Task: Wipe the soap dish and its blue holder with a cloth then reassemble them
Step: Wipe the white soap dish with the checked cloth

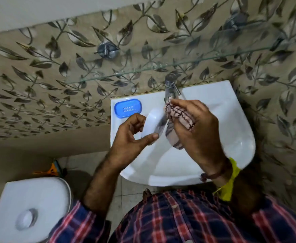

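The blue holder [128, 108] lies on the back left corner of the white sink [231, 130], with small slots in its floor. Over the basin my left hand [131, 137] grips the white oval soap dish [153, 124], tilted on its edge and blurred. My right hand [198, 130] is closed on a pink checked cloth [177, 120], which hangs down right beside the dish and touches its right edge.
A chrome tap [171, 86] stands at the back of the sink, just above the cloth. A glass shelf [143, 70] juts out from the leaf-patterned wall. A white toilet cistern [29, 211] sits at the lower left.
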